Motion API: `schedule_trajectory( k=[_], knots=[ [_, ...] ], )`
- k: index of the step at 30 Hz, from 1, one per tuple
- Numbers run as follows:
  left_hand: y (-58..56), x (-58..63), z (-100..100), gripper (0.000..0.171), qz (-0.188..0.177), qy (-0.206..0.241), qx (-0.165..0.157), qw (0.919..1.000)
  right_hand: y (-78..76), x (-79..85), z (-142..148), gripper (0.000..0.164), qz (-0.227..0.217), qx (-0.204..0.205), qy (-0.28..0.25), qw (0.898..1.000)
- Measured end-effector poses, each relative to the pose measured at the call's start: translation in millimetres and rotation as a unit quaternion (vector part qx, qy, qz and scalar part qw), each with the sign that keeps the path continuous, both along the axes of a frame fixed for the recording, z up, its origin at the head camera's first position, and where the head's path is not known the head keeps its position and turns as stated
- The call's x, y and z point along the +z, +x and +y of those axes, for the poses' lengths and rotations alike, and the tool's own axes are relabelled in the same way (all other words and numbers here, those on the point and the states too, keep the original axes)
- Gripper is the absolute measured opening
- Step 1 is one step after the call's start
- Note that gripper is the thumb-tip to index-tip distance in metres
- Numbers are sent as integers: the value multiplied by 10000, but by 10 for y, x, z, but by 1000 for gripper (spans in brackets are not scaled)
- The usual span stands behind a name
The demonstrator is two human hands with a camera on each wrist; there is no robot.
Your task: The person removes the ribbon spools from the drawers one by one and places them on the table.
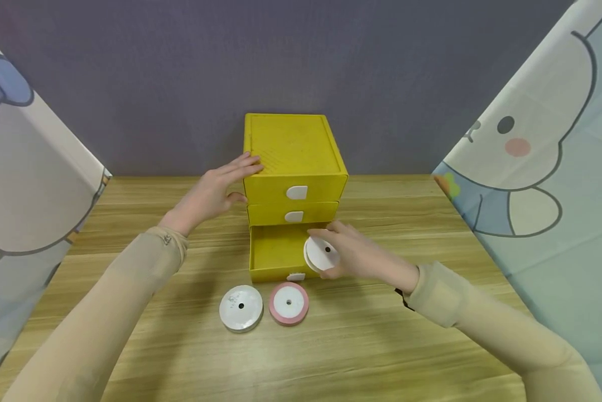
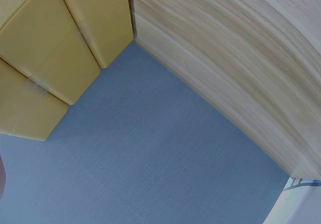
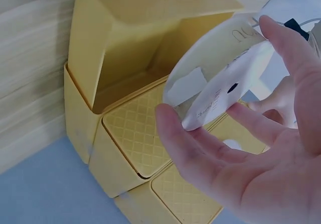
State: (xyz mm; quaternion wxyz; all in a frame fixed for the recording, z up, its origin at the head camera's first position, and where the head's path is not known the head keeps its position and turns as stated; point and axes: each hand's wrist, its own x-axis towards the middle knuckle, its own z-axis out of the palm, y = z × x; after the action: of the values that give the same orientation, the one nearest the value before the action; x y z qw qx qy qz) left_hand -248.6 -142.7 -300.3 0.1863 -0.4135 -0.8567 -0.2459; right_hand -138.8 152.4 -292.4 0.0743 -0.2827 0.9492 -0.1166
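In the head view, my right hand (image 1: pixel 355 251) grips a white ribbon spool (image 1: pixel 318 258) over the right part of the pulled-out bottom drawer (image 1: pixel 273 248). The right wrist view shows this spool (image 3: pixel 225 91) tilted, its two round flanges between thumb and fingers. My left hand (image 1: pixel 207 194) rests on the yellow drawer cabinet (image 1: pixel 295 142), straight fingers on its top left edge and thumb by its side. In front of the drawer lie a white spool (image 1: pixel 241 308) and a pink ribbon spool (image 1: pixel 288 303), both flat.
Two upper drawers, each with a white tab handle (image 1: pixel 297 192), are closed. A wooden tabletop (image 1: pixel 406 346) carries everything. Behind the cabinet stands a grey-blue wall (image 1: pixel 180 84); cartoon-printed cloth (image 1: pixel 537 151) flanks the table on both sides.
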Motion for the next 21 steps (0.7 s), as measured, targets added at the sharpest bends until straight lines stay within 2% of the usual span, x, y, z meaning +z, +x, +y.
schedule_trajectory(
  k=[11, 21],
  knots=[
    [-4, -2, -1, 74, 76, -4, -30, 10000, 240, -121, 139, 73, 398, 141, 113, 9990],
    [7, 6, -7, 73, 19, -54, 9, 10000, 344, -207, 177, 73, -223, -101, 193, 9995]
  ],
)
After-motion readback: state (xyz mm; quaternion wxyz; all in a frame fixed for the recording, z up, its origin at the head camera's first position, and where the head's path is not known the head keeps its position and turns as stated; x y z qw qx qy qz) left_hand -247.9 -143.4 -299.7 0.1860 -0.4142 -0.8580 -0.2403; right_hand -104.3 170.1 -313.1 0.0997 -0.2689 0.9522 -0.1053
